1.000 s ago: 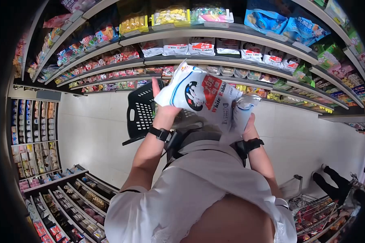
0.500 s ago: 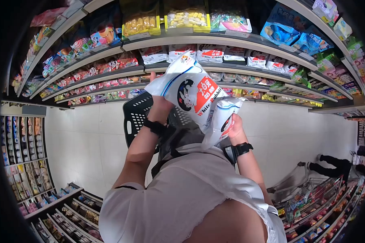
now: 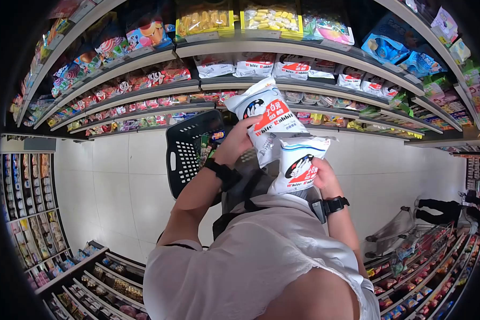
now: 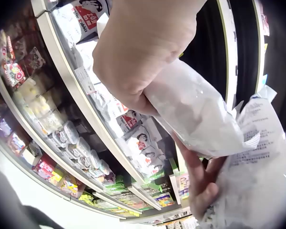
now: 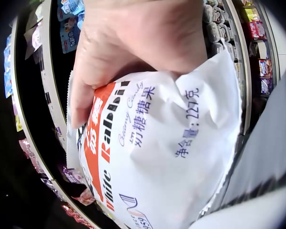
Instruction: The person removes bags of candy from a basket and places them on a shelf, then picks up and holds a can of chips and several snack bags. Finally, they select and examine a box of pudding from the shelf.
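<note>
My left hand (image 3: 241, 143) grips a large white White Rabbit candy bag (image 3: 274, 117) by its left side, its printed front turned up in the head view. Lower and to the right, my right hand (image 3: 325, 174) pinches a smaller White Rabbit bag (image 3: 298, 169) at its right edge. The smaller bag overlaps the bottom of the large one there. In the right wrist view, the thumb and fingers of my right hand (image 5: 138, 40) clasp the smaller bag (image 5: 167, 129), whose weight print shows. Both bags' plain sides face the left wrist view.
A black shopping basket (image 3: 184, 154) with some packages in it stands at the left, partly behind my left arm. Ahead, curved-looking shelves (image 3: 314, 45) hold candy, with more White Rabbit bags (image 3: 293, 69) in a row. A shopping cart (image 3: 410, 242) and a person's legs (image 3: 437, 210) are at the right.
Both bags have turned so their fronts face up more squarely. The left hand has shifted from the large bag's corner onto its side; more of the smaller bag's front shows.
</note>
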`<state>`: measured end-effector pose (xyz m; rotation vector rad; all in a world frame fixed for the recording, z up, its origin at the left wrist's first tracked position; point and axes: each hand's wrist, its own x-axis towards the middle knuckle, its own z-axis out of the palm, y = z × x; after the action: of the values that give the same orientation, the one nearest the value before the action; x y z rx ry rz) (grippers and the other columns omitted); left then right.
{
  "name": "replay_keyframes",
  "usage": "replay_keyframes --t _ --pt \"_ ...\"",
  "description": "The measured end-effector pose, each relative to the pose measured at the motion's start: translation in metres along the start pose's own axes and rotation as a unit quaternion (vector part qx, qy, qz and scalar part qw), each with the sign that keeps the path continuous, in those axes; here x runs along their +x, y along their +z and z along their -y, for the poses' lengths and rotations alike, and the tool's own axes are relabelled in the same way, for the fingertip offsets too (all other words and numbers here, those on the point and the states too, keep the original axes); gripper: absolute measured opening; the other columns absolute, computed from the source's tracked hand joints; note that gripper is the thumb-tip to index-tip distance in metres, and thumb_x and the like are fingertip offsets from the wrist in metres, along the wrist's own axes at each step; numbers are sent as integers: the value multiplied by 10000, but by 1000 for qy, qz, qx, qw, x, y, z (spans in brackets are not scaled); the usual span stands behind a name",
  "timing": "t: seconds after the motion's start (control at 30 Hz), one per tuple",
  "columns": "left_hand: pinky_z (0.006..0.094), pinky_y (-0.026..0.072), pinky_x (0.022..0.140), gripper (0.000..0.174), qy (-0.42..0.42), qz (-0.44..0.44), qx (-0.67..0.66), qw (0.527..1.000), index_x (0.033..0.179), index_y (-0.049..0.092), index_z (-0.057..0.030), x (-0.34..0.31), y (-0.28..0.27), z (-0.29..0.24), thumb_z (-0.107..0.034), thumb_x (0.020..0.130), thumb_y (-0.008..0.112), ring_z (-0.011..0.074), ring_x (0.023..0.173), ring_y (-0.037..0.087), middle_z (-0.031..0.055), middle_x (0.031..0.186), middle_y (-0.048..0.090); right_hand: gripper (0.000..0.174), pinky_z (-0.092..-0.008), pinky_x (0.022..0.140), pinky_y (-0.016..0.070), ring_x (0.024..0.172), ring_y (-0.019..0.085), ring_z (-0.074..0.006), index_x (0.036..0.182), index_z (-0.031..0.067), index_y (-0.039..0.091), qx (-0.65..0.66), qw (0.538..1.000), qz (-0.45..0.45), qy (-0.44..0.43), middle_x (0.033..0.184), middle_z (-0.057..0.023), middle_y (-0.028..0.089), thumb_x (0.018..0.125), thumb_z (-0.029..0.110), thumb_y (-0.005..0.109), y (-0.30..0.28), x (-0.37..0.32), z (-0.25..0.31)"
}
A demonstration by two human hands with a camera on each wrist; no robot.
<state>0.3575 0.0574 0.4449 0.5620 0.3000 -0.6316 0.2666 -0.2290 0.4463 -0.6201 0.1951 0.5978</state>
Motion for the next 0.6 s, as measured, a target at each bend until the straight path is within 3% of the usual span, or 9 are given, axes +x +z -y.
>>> replay_keyframes --t 0.1,0.2,0.3,0.37,0.43,0.5,0.53,0.57,0.6 --pt "421 571 901 342 48 -46 -6 998 1226 584 -25 -8 -3 -20 -170 923 645 247 989 703 121 1113 700 578 -424 997 524 1120 655 -281 1345 -21 517 26 999 -17 -30 1255 -159 649 839 147 740 -29 -10 -2" --pt "434 591 862 333 49 -130 59 988 1163 609 -5 25 -67 -55 -102 864 718 265 940 714 130 1076 706 544 -443 991 529 1111 660 -291 1303 -6 559 31 994 -72 -72 1244 -143 662 861 246 751 -56 -35 7" --pt "373 620 648 303 69 -241 167 953 1082 646 30 40 -72 -115 -60 813 754 257 771 731 145 947 720 527 -470 1003 519 1125 654 -309 1312 -9 548 31 986 -114 -120 1260 -156 654 901 282 702 -72 -66 15" --pt "378 601 600 259 92 -167 276 942 1001 706 55 70 -120 -167 -123 815 728 238 725 731 128 830 729 688 -554 1047 465 1181 607 -404 1381 -33 478 5 975 -164 -151 1313 -230 604 893 416 661 -97 -86 11" --pt "365 595 647 304 126 -246 269 922 1050 701 68 76 -93 -203 -123 814 704 250 744 731 162 931 732 642 -557 1040 466 1190 598 -407 1393 -19 464 22 968 -197 -155 1317 -233 599 945 429 572 -100 -100 8" --pt "379 604 715 277 178 -185 252 933 1067 691 75 102 -114 -238 -69 830 677 267 832 731 180 991 722 618 -558 1033 469 1186 597 -416 1400 -6 459 37 954 -246 -167 1316 -232 597 965 426 535 -94 -110 3" --pt "391 604 735 265 160 -243 249 924 1095 682 54 126 -124 -259 -36 847 656 275 828 726 185 1021 714 609 -559 1028 472 1184 594 -426 1406 4 456 46 947 -267 -172 1314 -228 598 971 425 522 -92 -113 1" --pt "416 601 772 330 239 -263 243 903 1206 642 21 142 -120 -267 -31 880 636 290 864 721 182 1118 693 586 -560 1019 477 1172 603 -409 1390 10 475 54 943 -279 -175 1309 -207 609 975 422 520 -92 -117 0" --pt "433 596 763 410 271 -262 275 885 1287 599 -35 149 -123 -273 -170 906 667 322 880 718 184 1205 670 570 -560 1016 478 1163 609 -398 1379 15 487 54 938 -289 -183 1303 -196 615 977 418 518 -91 -120 -1"
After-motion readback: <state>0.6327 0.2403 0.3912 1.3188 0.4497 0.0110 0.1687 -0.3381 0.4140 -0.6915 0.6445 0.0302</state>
